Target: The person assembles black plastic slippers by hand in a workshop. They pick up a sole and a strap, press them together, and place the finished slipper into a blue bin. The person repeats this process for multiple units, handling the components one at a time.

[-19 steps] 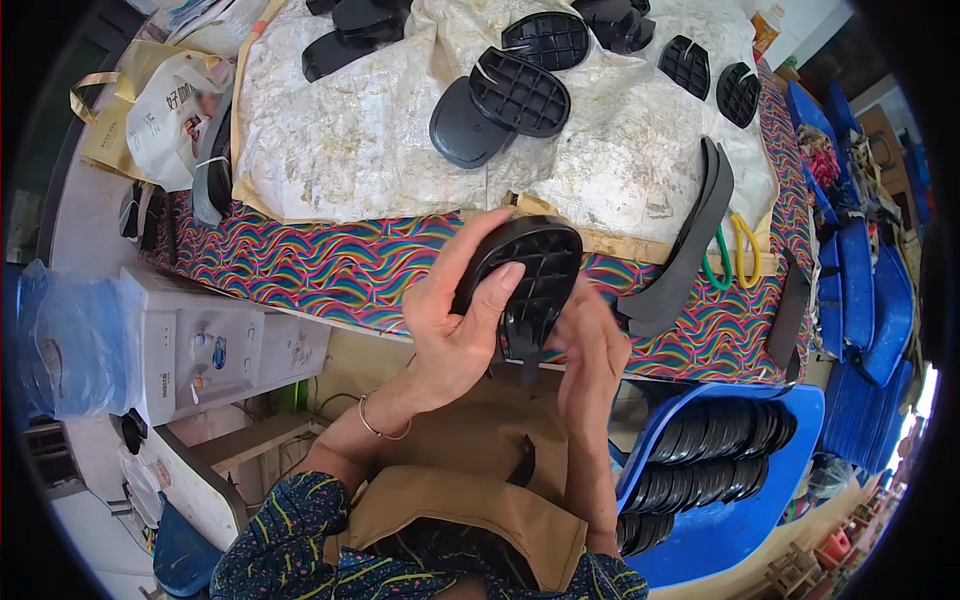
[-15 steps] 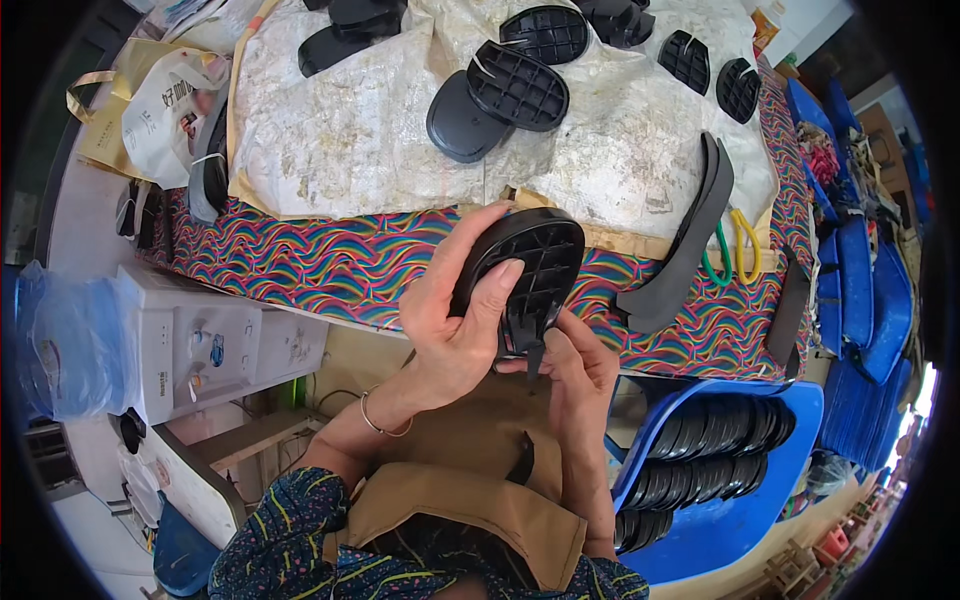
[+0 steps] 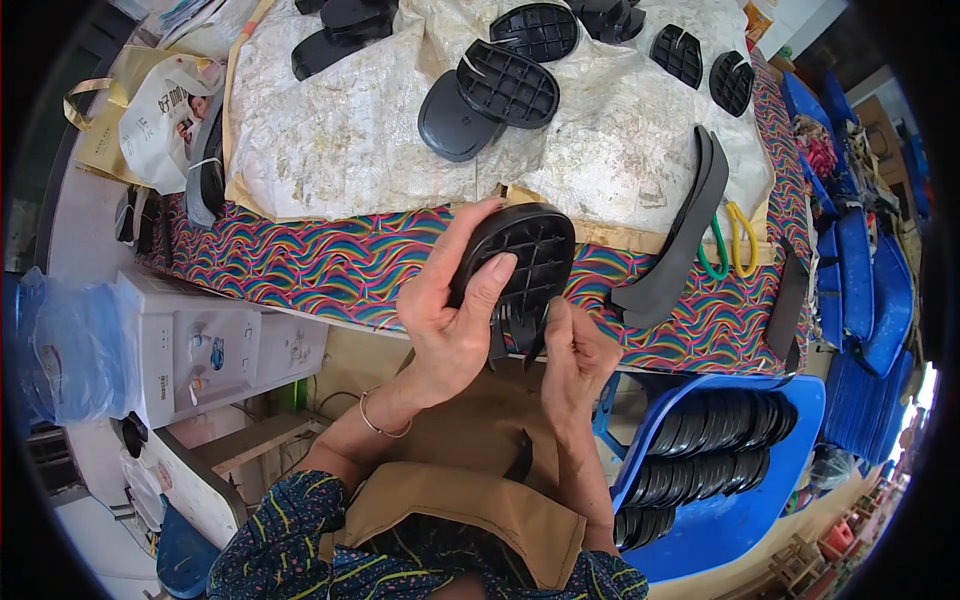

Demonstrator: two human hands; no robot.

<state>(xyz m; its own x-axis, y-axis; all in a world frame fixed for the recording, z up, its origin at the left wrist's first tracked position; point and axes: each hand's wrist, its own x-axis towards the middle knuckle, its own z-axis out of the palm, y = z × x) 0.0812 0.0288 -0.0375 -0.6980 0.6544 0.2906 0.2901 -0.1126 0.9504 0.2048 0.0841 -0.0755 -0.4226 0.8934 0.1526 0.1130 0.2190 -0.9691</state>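
A black shoe sole piece (image 3: 537, 255), rounded and with a grid of ribs facing up, is held over the table's near edge. My left hand (image 3: 445, 330) is closed around its left side, thumb pressed on the ribs and fingers behind. At the sole's lower right edge my right hand (image 3: 580, 362) pinches a thin black strip (image 3: 537, 345) between thumb and fingers. Where that strip joins the sole is too dark to make out. More black sole pieces (image 3: 508, 85) lie further back on the table, some with ribs up and one smooth side up.
A stained white sheet (image 3: 330, 140) covers the patterned tablecloth (image 3: 300, 265). Long dark strips (image 3: 680, 235) and green and yellow loop handles (image 3: 742, 240) lie at the right. Below, a blue crate (image 3: 740, 530) holds rows of black pieces. A white water dispenser (image 3: 215, 345) stands left.
My right hand has drawn slightly away from the sole with the thin strip, which now bends up along the sole's lower right edge. My left hand keeps its hold.
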